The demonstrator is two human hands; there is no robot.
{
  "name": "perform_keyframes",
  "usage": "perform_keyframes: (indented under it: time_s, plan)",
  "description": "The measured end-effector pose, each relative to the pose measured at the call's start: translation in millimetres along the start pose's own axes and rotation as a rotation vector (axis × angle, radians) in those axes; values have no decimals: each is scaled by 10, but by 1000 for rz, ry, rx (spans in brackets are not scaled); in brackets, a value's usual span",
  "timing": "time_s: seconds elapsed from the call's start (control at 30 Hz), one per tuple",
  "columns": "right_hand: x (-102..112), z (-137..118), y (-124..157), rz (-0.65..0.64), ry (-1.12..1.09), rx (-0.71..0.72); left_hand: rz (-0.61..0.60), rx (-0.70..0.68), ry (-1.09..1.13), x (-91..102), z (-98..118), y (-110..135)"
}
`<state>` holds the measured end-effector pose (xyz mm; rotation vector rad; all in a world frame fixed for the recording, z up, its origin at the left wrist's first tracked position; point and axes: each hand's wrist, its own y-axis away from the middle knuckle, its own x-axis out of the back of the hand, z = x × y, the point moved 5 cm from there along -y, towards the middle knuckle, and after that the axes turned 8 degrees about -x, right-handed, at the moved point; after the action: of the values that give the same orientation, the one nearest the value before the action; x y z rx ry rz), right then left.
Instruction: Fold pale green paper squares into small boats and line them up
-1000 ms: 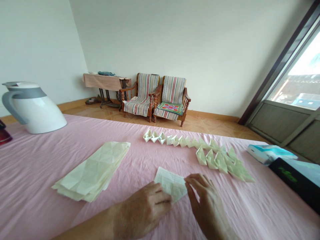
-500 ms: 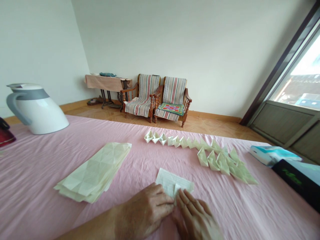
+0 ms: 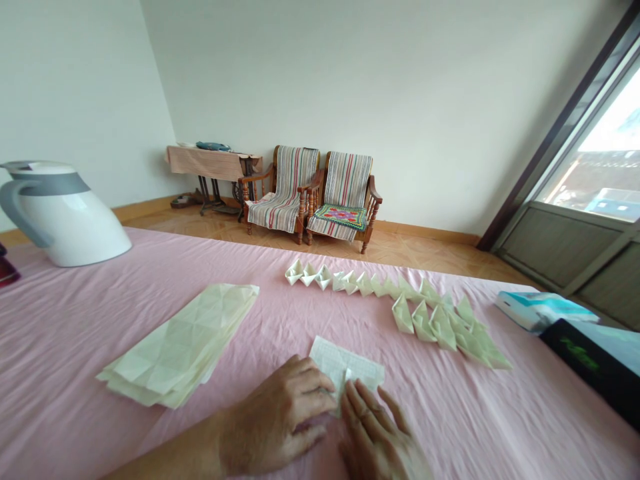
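A small sheet of grid-patterned paper (image 3: 345, 361), partly folded, lies on the pink cloth in front of me. A narrow folded flap stands out near its middle. My left hand (image 3: 285, 417) rests at the paper's left edge, fingers a little bent and thumb apart from them. Over the lower part of the paper, my right hand (image 3: 377, 430) lies with its fingers stretched out flat beside the flap. The hands cover the paper's near edge. To the left is a stack of creased pale green paper sheets (image 3: 185, 343). Folded paper boats (image 3: 365, 285) stand in rows beyond my hands.
A white and grey jug (image 3: 83, 220) stands at the left on the pink cloth (image 3: 280, 320). On the right are a tissue pack (image 3: 547, 308) and a black box (image 3: 585, 360). Beyond the table are two wooden armchairs (image 3: 340, 193) and a cloth-covered stand (image 3: 207, 162).
My left fingers have drawn slightly away from the right hand and the flap, and the thumb has parted from them. My right hand stays flat on the paper. The view has shifted slightly.
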<state>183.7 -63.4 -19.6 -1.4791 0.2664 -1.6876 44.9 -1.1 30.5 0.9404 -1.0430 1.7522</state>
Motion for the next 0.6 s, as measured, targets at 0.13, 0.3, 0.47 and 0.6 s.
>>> perform_keyframes:
  time_s: [0.13, 0.3, 0.47, 0.6]
  plan:
    - [87, -38, -43, 192, -159, -142, 32, 59, 30, 61, -31, -15]
    - [69, -93, -61, 256, -293, -169, 43, 84, 27, 59, -76, -16]
    - [40, 23, -12, 68, -392, -193, -4, 72, 18, 74, -122, -17]
    - [-30, 114, 49, -117, -415, -184, -19, 44, 1, 94, -153, -5]
